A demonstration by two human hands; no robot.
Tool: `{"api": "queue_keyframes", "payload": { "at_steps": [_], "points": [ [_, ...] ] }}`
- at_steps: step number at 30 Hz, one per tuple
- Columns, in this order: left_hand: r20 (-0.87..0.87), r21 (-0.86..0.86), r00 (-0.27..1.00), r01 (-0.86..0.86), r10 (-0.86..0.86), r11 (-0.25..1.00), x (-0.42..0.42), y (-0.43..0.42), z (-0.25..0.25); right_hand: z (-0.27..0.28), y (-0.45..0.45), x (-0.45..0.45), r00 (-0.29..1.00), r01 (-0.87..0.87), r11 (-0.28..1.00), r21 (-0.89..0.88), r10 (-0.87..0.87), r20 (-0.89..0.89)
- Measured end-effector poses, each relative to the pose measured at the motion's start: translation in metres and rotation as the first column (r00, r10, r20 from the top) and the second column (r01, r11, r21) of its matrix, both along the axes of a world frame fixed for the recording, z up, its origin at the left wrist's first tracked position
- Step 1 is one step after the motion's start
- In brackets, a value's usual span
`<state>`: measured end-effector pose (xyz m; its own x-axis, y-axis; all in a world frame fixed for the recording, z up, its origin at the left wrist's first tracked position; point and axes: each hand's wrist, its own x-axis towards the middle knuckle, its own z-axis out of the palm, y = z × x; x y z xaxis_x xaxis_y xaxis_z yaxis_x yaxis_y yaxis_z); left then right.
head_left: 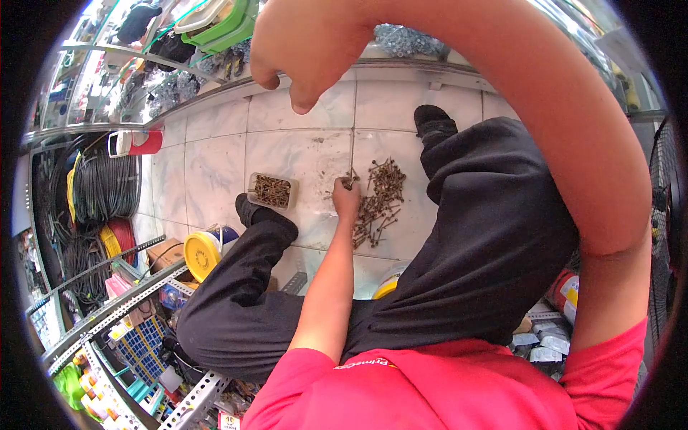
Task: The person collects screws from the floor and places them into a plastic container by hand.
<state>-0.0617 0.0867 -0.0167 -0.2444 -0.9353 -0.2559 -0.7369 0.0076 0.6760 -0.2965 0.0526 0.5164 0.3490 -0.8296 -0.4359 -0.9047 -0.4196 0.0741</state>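
My left hand (346, 195) reaches down to the tiled floor with its fingers closed on a few brownish screws (352, 175), whose ends stick out past the fingertips. Right beside it lies a loose pile of long rusty-looking screws (385, 188), spread over the tiles. To the left of that hand stands a clear plastic tub (292, 193) filled with similar screws. My right hand (312, 54) is raised close to the camera, partly cut off by the top edge. Its visible fingers are loosely bent and apart, and nothing shows in them.
My legs (487, 215) frame the work spot on both sides. Beyond is a glass display case (208, 89) with a green container (222, 32). At left are cable coils (107, 186), a red-and-white container (140, 142), a yellow-lidded bucket (201, 256) and metal shelving (118, 315).
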Motion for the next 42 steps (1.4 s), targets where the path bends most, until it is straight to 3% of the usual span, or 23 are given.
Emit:
{"api": "queue_keyframes", "payload": {
  "at_steps": [1, 4, 8, 11, 14, 17, 20, 26, 32, 38, 42],
  "points": [
    [-0.077, -0.025, 0.997, -0.006, 0.004, 1.0, 0.005, -0.003, -0.003, 0.0, 0.0, -0.001, 1.0, 0.005, 1.0, -0.003, -0.005, 0.003],
    [-0.232, 0.21, 0.964, -0.078, 0.127, 0.975, 0.016, -0.018, -0.003, 0.0, -0.007, -0.004, 0.998, -0.063, 0.998, 0.013, 0.063, 0.01],
    [-0.379, 0.454, 0.893, -0.047, 0.241, 0.89, 0.024, -0.035, -0.001, 0.001, 0.004, 0.005, 0.999, 0.035, 0.999, -0.03, -0.036, -0.03],
    [-0.359, 0.478, 0.9, -0.051, 0.247, 0.877, 0.029, -0.051, -0.023, 0.003, 0.005, 0.005, 0.998, 0.047, 0.999, -0.02, -0.048, -0.036],
    [-0.367, 0.595, 0.845, -0.109, 0.389, 0.797, 0.031, -0.056, -0.038, 0.003, 0.005, 0.005, 0.998, 0.057, 0.998, -0.009, -0.057, -0.034],
    [-0.012, 0.327, 0.971, -0.223, 0.24, 0.918, -0.002, -0.041, 0.019, 0.002, 0.005, 0.005, 0.998, 0.053, 0.999, -0.007, -0.054, -0.039],
    [0.321, 0.115, 0.946, -0.081, 0.04, 0.99, 0.001, -0.042, -0.022, 0.002, 0.004, 0.006, 0.997, 0.056, 0.998, 0.004, -0.056, -0.045],
    [0.246, 0.038, 0.966, -0.093, 0.081, 0.995, -0.017, -0.043, -0.002, 0.004, 0.007, 0.0, 0.994, 0.11, 0.994, 0.012, -0.11, -0.028],
    [0.342, 0.104, 0.932, 0.085, -0.116, 0.991, -0.036, -0.032, 0.031, 0.001, 0.004, 0.0, 0.996, 0.081, 0.997, -0.007, -0.082, -0.039],
    [0.346, 0.141, 0.917, 0.155, -0.196, 0.978, -0.033, -0.035, 0.011, 0.001, -0.009, -0.011, 0.999, -0.019, 0.998, 0.066, 0.021, -0.024],
    [0.189, 0.034, 0.959, 0.207, -0.21, 0.978, -0.006, -0.041, -0.01, 0.002, -0.01, -0.012, 0.999, -0.027, 0.997, 0.074, 0.029, -0.016]
  ]
}}
